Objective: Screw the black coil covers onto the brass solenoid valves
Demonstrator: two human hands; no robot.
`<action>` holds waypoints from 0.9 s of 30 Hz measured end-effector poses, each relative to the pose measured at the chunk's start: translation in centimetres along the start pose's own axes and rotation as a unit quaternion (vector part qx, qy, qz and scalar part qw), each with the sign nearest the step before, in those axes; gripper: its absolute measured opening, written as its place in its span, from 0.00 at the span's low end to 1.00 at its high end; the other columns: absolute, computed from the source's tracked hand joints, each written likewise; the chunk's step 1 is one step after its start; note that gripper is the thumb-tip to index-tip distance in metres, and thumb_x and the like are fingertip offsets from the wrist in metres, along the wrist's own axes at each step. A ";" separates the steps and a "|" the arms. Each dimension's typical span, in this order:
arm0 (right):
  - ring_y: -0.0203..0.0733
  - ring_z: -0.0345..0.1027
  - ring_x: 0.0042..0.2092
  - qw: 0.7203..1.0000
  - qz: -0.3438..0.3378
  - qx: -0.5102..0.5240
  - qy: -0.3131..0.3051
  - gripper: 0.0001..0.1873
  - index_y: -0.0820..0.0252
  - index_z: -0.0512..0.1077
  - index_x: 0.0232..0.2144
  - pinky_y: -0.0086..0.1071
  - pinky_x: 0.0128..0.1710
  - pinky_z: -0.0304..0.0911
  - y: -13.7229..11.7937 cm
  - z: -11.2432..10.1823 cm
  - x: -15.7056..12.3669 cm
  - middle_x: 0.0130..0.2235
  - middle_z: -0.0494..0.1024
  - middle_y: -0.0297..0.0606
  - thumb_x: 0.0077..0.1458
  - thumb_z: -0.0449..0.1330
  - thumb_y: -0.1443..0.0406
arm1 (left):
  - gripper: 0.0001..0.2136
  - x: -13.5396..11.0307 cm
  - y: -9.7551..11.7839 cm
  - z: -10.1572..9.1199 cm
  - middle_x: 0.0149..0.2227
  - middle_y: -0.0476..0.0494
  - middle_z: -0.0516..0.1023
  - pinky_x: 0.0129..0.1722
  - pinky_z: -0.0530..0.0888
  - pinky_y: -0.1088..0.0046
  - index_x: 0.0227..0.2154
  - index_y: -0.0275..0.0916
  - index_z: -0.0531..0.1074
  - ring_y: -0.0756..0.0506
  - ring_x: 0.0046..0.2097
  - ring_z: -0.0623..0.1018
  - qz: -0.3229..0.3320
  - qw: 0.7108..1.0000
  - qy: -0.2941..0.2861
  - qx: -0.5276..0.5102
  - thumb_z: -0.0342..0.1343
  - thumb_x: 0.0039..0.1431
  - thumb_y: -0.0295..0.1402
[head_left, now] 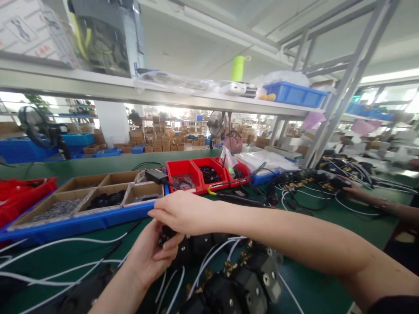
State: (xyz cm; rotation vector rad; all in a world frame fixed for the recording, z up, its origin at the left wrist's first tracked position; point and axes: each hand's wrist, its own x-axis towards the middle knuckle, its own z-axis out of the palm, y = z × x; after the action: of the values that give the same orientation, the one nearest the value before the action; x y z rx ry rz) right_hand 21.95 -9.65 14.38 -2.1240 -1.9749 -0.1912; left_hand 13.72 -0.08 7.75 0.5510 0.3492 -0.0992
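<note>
In the middle of the head view, my left hand has its fingers wrapped round a small black part, mostly hidden by both hands. My right hand comes across from the right and lies over the top of it, fingers bent and pressed together by the left fingertips. What the right fingertips pinch is hidden. Beneath and in front of the hands, several black housings with brass-coloured fittings and white tubes lie on the green table.
Behind my hands stands a blue tray of cardboard compartments with small metal and black parts. Red bins with black pieces adjoin it. A black tool with a yellow hook lies nearby. At right, another person's hand touches black parts. A shelf hangs overhead.
</note>
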 end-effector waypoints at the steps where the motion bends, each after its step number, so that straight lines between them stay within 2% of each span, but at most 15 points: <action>1: 0.37 0.72 0.36 0.999 0.023 0.035 0.015 0.14 0.67 0.76 0.37 0.27 0.32 0.57 0.1 -0.5 -0.6 0.37 0.80 0.42 0.69 0.52 0.65 | 0.24 -0.3 0.1 0.4 0.14 0.47 0.66 0.06 0.50 0.89 0.21 0.35 0.68 0.56 0.10 0.59 -0.003 0.999 0.023 0.025 0.33 0.70 0.29; 3: 0.35 0.71 0.36 0.993 0.050 0.106 0.021 0.10 0.68 0.76 0.35 0.25 0.34 0.59 0.3 -1.1 -1.6 0.36 0.80 0.40 0.65 0.58 0.67 | 0.22 -0.8 0.1 1.3 0.17 0.46 0.69 0.06 0.49 0.89 0.23 0.34 0.69 0.58 0.10 0.57 -0.003 0.995 0.064 0.073 0.36 0.71 0.31; 5: 0.33 0.71 0.35 0.987 0.038 0.154 -0.013 0.05 0.68 0.77 0.36 0.23 0.36 0.60 0.5 -1.2 -2.4 0.35 0.79 0.38 0.59 0.64 0.69 | 0.22 -1.0 -0.2 1.8 0.16 0.48 0.66 0.06 0.48 0.89 0.23 0.35 0.68 0.57 0.10 0.56 -0.002 0.992 0.077 0.099 0.38 0.71 0.35; 8: 0.31 0.68 0.32 0.986 0.003 0.152 -0.069 0.07 0.67 0.79 0.38 0.23 0.33 0.59 0.8 -0.7 -3.1 0.34 0.78 0.36 0.55 0.66 0.69 | 0.26 -0.7 -0.7 1.9 0.13 0.51 0.60 0.06 0.47 0.89 0.20 0.36 0.66 0.57 0.10 0.56 0.003 0.987 0.094 0.128 0.36 0.71 0.42; 10: 0.32 0.68 0.31 0.988 -0.003 0.135 -0.076 0.07 0.67 0.79 0.38 0.24 0.31 0.58 0.7 -0.3 -3.3 0.32 0.78 0.36 0.55 0.65 0.70 | 0.25 -0.4 -0.9 1.8 0.14 0.51 0.61 0.06 0.48 0.88 0.20 0.35 0.65 0.57 0.11 0.56 0.017 0.982 0.109 0.153 0.37 0.71 0.40; 14: 0.33 0.69 0.31 0.989 0.021 0.143 -0.038 0.06 0.68 0.78 0.35 0.24 0.31 0.59 0.6 0.2 -3.5 0.32 0.78 0.36 0.52 0.64 0.73 | 0.18 0.0 -0.9 1.9 0.18 0.51 0.64 0.07 0.48 0.89 0.23 0.35 0.66 0.57 0.13 0.60 0.056 0.971 0.118 0.202 0.42 0.69 0.30; 16: 0.33 0.70 0.32 0.983 0.044 0.179 -0.001 0.07 0.68 0.77 0.34 0.23 0.32 0.61 0.8 0.5 -3.8 0.32 0.79 0.36 0.50 0.63 0.75 | 0.16 0.1 -0.8 1.8 0.18 0.50 0.65 0.08 0.48 0.89 0.24 0.35 0.68 0.56 0.14 0.61 0.070 0.966 0.119 0.220 0.44 0.67 0.30; 18: 0.33 0.72 0.34 0.966 0.070 0.244 0.045 0.06 0.68 0.77 0.34 0.23 0.35 0.63 1.4 0.8 -4.2 0.33 0.79 0.36 0.51 0.63 0.75 | 0.12 0.1 -0.4 1.4 0.17 0.50 0.66 0.09 0.48 0.88 0.24 0.35 0.70 0.56 0.14 0.60 0.082 0.958 0.113 0.251 0.51 0.63 0.31; 20: 0.33 0.74 0.34 0.939 0.098 0.319 0.079 0.04 0.68 0.77 0.34 0.23 0.36 0.65 2.1 1.3 -4.8 0.33 0.79 0.36 0.54 0.63 0.73 | 0.12 0.0 0.3 0.7 0.17 0.49 0.66 0.11 0.46 0.87 0.21 0.34 0.71 0.57 0.15 0.58 0.089 0.938 0.098 0.320 0.62 0.54 0.36; 22: 0.33 0.74 0.32 0.921 0.129 0.359 0.081 0.02 0.67 0.76 0.34 0.24 0.34 0.66 2.9 2.0 -5.7 0.30 0.79 0.34 0.55 0.64 0.71 | 0.20 0.0 1.1 -0.1 0.16 0.51 0.64 0.12 0.44 0.85 0.15 0.34 0.68 0.58 0.16 0.56 0.102 0.905 0.087 0.404 0.69 0.42 0.43; 23: 0.33 0.73 0.31 0.921 0.145 0.354 0.078 0.02 0.66 0.76 0.33 0.24 0.33 0.65 3.3 2.4 -6.3 0.29 0.79 0.33 0.55 0.64 0.71 | 0.24 0.0 1.6 -0.4 0.15 0.52 0.61 0.14 0.44 0.83 0.12 0.35 0.65 0.58 0.16 0.55 0.109 0.888 0.087 0.439 0.70 0.39 0.47; 25: 0.32 0.73 0.30 0.932 0.161 0.317 0.071 0.02 0.66 0.76 0.31 0.23 0.32 0.64 3.9 3.2 -7.4 0.28 0.78 0.32 0.53 0.66 0.71 | 0.29 0.1 2.3 -0.8 0.12 0.55 0.54 0.16 0.45 0.80 0.09 0.38 0.57 0.57 0.16 0.52 0.119 0.853 0.106 0.497 0.67 0.40 0.54; 27: 0.32 0.72 0.31 0.945 0.158 0.276 0.072 0.03 0.65 0.75 0.30 0.24 0.33 0.64 4.4 4.1 -8.5 0.29 0.78 0.33 0.51 0.67 0.73 | 0.28 0.6 2.8 -0.8 0.11 0.56 0.50 0.18 0.45 0.77 0.10 0.39 0.60 0.56 0.16 0.50 0.123 0.801 0.129 0.572 0.62 0.44 0.58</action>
State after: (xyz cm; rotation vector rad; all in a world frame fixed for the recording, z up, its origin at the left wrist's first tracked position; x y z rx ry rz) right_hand 25.36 -17.02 7.94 -1.9384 -1.3659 0.2339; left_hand 14.55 2.68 8.31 1.8302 0.4623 0.0326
